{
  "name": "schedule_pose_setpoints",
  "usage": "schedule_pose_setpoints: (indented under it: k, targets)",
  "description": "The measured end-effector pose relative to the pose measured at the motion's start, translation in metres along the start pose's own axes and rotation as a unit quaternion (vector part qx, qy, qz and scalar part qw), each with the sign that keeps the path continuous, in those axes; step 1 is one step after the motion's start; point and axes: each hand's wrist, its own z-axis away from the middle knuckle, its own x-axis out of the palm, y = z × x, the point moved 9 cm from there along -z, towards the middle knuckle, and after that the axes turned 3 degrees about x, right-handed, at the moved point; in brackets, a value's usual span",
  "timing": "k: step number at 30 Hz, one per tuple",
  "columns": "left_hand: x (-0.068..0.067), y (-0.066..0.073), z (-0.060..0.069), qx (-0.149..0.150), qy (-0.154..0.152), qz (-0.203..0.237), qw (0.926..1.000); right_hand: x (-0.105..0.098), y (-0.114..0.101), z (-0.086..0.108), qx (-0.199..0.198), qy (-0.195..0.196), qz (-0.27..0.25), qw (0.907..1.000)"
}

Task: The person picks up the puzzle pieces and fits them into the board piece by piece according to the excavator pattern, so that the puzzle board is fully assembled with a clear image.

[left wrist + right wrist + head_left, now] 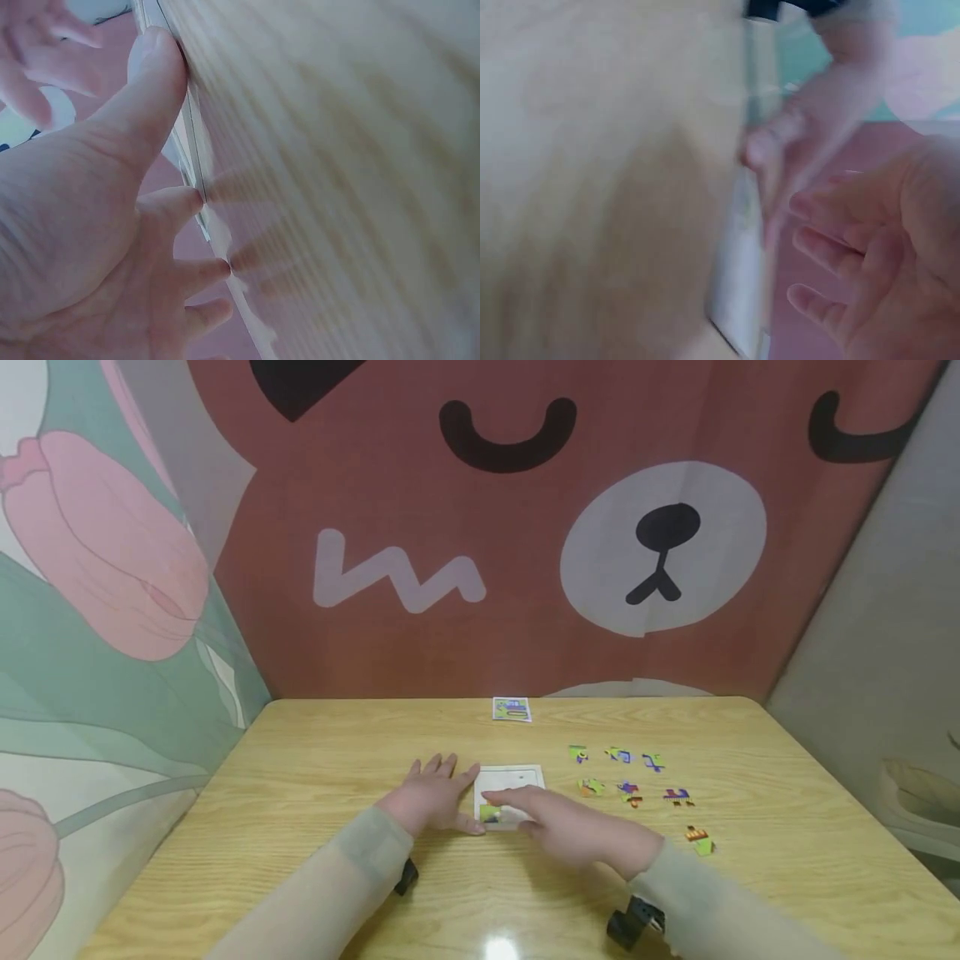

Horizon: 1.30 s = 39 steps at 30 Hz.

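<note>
A small white puzzle board (510, 776) lies on the wooden table. In its lower left corner sits a green puzzle piece (489, 814). My left hand (429, 797) rests palm down at the board's left side, fingers spread; in the left wrist view the thumb (161, 71) lies along the board's edge and fingertips touch the table. Above the board hovers my right hand (566, 824), its fingers reaching left over it. The right wrist view, blurred, has that hand (885, 262) with loosely bent fingers and no piece visible between them.
Several loose puzzle pieces, such as a purple and orange one (677, 795) and a green and orange one (701, 839), lie right of the board. A picture card (512, 709) lies near the table's back edge. A bear-print curtain (390, 643) hangs behind.
</note>
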Motion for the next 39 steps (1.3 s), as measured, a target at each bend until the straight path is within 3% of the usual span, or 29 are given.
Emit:
schedule_pose_setpoints:
  k: [5,9,13,17,23,31,39]
  targets:
    - [0.0,0.001,0.0,-0.001,-0.004,0.005,1.0,-0.04,0.018,0.026,0.021,0.047,0.027,0.9983]
    - [0.0,0.001,0.002,-0.001,-0.004,0.014,0.9999,-0.061,0.049,0.052,0.067,0.041,0.048,0.9958]
    - [0.0,0.001,0.002,0.002,-0.005,0.018,0.9998,-0.068,0.087,0.077,0.13,0.015,0.049,0.9901]
    - [0.002,0.0,0.0,0.002,-0.008,0.017,0.9998,-0.068,0.115,0.099,0.17,0.008,0.036,0.9848]
    - [0.003,0.0,-0.001,0.002,-0.012,0.016,0.9998,-0.063,0.131,0.111,0.172,0.02,0.004,0.9848]
    - [0.002,0.001,-0.001,0.002,-0.01,0.012,0.9999,-0.055,0.135,0.11,0.181,0.042,0.001,0.9826]
    - [0.002,0.0,-0.001,-0.003,-0.012,0.009,0.9999,-0.054,0.122,0.099,0.113,0.061,-0.033,0.9912]
